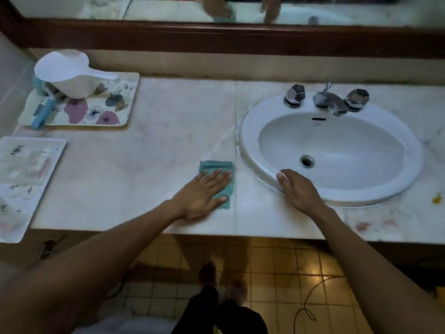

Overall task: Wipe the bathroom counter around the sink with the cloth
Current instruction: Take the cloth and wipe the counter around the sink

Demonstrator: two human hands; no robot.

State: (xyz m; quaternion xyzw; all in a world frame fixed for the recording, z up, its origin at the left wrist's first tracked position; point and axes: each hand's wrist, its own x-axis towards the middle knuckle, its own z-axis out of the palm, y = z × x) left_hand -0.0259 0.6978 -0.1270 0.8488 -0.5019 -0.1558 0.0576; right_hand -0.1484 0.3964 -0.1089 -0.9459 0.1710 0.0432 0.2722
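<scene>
Left hand [203,192] lies flat, fingers spread, pressing the teal cloth [218,168] onto the worktop [149,150], just beside the sink [250,150] rim. Right hand [298,189] rests open on that rim (near edge). Bare worktop runs left to the floral tray [113,109].

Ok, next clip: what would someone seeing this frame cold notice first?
Most likely the left hand pressed flat on a folded teal cloth on the pale counter, just left of the white oval sink. The right hand rests on the sink's near rim. At the far left, a white scoop sits on a flowered tray.
</scene>
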